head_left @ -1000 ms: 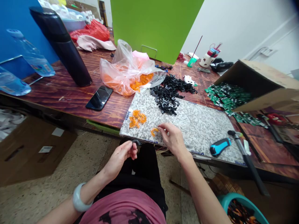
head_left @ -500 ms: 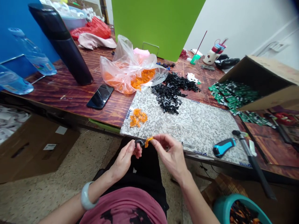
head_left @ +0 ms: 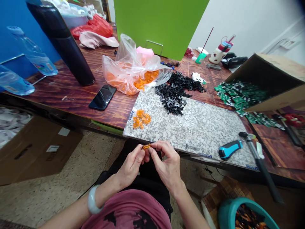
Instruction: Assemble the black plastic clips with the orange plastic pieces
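Over my lap, just off the table's front edge, both hands meet at a small orange plastic part (head_left: pixel 146 146) set against a black one. My left hand (head_left: pixel 131 160) pinches the black part, now mostly hidden behind fingers and the orange piece. Thumb and forefinger of my right hand (head_left: pixel 166 162) grip the orange part. Beyond them, on a speckled stone-look board (head_left: pixel 205 124), lie a small heap of orange parts (head_left: pixel 141 119) and a larger pile of black plastic parts (head_left: pixel 172 98).
A blue-black cutter-like tool (head_left: pixel 230 149) and a hammer (head_left: pixel 260 162) lie at right. A tipped carton (head_left: pixel 274 76) spills green circuit boards (head_left: pixel 240 95). Behind the board sits a plastic bag of orange parts (head_left: pixel 128 74). A phone (head_left: pixel 102 97), a dark flask (head_left: pixel 69 54) and a teal bucket (head_left: pixel 226 211) surround the workspace.
My hands have come together. The orange part, held apart to the right before, now sits against the black part in my left hand. The view has shifted slightly.
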The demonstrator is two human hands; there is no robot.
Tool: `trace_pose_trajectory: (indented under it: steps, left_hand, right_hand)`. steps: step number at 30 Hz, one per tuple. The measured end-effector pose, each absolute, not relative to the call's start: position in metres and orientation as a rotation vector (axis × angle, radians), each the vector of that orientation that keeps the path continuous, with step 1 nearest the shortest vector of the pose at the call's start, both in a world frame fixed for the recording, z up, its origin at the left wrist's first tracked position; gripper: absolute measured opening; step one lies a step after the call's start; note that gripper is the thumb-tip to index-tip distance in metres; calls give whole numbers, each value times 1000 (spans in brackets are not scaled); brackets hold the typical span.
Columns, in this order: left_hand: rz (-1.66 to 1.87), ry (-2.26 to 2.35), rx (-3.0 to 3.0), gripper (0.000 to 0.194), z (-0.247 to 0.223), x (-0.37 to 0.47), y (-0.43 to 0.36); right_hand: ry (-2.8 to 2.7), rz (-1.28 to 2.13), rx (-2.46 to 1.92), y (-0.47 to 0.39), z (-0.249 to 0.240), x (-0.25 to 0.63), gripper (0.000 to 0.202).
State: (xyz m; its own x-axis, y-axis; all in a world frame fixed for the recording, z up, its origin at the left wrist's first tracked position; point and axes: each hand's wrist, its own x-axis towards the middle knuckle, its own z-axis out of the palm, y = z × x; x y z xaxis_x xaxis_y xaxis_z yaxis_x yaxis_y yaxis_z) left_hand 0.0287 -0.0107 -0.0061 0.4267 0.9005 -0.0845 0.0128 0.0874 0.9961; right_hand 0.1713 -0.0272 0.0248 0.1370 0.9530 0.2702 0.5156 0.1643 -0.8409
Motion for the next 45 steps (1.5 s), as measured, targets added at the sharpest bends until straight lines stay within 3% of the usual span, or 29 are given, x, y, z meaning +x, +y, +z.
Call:
trace_pose_trajectory:
  steps: [20,27,32,45]
  left_hand:
    - [735,976,1433,29,-4,21,-9]
    - [656,915,1558,29,1,11,-6]
    - [597,844,1672,27,6,7,-5]
    - [628,746,1859,23,4,4,-10]
  right_hand:
    - [-1506,687,-1471,-29,25,171,8]
    - [-1525,991,-1408,-26,29,183,23]
    - [-1488,1176,-1334,-29,27,183,18]
    - [-1571,1049,-1283,-39,33,180,10]
